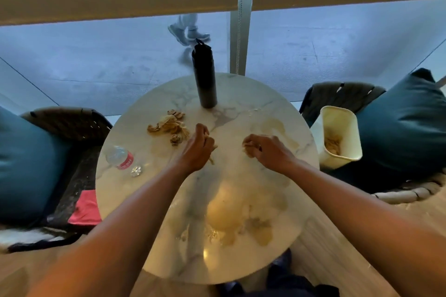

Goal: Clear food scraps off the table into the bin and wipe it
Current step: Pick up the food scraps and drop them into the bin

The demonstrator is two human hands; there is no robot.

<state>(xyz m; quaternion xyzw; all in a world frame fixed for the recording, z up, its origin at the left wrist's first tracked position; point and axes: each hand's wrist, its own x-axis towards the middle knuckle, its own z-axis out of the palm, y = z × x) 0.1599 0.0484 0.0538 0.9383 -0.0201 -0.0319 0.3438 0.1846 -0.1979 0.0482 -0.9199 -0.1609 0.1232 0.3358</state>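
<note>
Over the table (241,94), both hands grip scraps.

The counter (241,108) looks like polished marble, white with grey veins, super glossy, throwing back a big warm glare. The flask (204,77) is matt black, probably metal. The bottle (120,158) lying on its side is clear crinkly plastic with a red label. The scraps (170,126) look dry and crumpled, tan and papery. The bin (337,137) is smooth cream plastic. The cushions (398,132) are teal with a slight leathery sheen, on dark woven chairs (72,123). The floor (337,248) is wood planks, and there's a red cloth (85,210) too.
</note>
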